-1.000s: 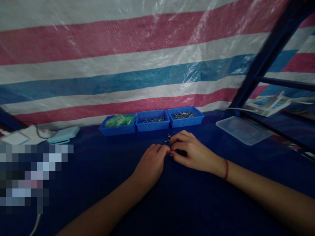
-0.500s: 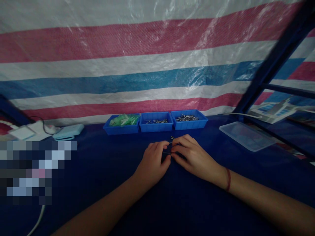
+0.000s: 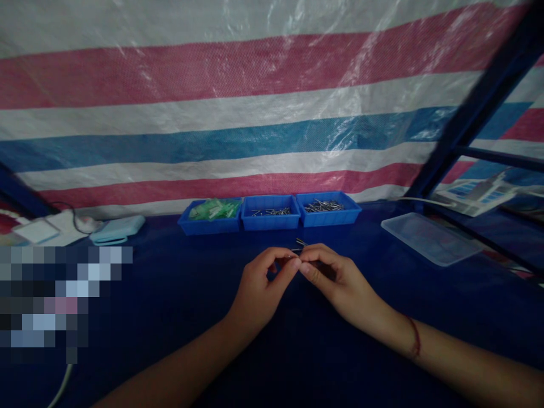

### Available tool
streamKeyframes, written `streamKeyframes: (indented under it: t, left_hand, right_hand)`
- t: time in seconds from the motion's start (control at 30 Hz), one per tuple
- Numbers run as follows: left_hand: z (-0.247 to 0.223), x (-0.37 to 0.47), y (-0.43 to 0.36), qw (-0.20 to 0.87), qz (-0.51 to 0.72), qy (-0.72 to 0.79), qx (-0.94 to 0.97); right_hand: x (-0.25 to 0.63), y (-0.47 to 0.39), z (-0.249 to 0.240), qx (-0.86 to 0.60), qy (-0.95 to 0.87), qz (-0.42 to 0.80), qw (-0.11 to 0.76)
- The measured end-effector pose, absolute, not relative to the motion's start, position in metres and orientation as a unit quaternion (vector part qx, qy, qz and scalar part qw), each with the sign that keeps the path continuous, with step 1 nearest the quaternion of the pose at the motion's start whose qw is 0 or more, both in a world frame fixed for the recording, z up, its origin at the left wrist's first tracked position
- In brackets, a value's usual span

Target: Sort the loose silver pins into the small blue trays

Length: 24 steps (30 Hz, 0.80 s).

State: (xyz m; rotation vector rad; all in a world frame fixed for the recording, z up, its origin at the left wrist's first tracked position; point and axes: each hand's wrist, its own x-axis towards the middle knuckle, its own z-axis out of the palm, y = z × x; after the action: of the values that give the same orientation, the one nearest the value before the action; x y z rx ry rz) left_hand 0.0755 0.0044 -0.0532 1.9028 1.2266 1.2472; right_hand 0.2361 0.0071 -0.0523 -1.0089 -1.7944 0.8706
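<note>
Near the middle of the dark blue table, my left hand [image 3: 262, 283] and my right hand [image 3: 340, 277] meet at the fingertips, thumbs and forefingers pinched. A sliver of thin metal rod [image 3: 291, 256] shows at my left fingertips; most of it is covered. What the right fingertips pinch is hidden behind them. Just beyond the right hand lie a few small thin metal pieces [image 3: 301, 242]. Behind the hands stand three blue bins: the left bin [image 3: 210, 228] has green plastic pieces, while the middle bin [image 3: 270, 222] and right bin [image 3: 331, 217] have thin metal pieces.
A clear plastic lid [image 3: 431, 239] lies at the right, near a dark metal frame [image 3: 442, 147]. At the left are a light blue case [image 3: 119, 228], white objects [image 3: 63, 229] and a cable [image 3: 63, 382]. A striped sheet [image 3: 255, 73] hangs behind.
My hands have come together, and their fingertips now touch. The thin rod that showed between them is now mostly covered. The right wrist has shifted slightly right and nearer.
</note>
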Motion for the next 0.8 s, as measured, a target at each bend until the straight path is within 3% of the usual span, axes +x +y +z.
streamKeyframes:
  t: [0.6, 0.8]
  left_hand:
    - [-0.0522, 0.0749, 0.0061, 0.267, 0.467, 0.448, 0.714]
    - [-0.0529, 0.0751, 0.0078, 0.276, 0.439, 0.460, 0.721]
  right_hand:
    - [0.2365, 0.0083, -0.0542, -0.412, -0.703, 0.382, 0.436]
    - [0.2402, 0.0062, -0.0488, -0.399, -0.733, 0.279, 0.475]
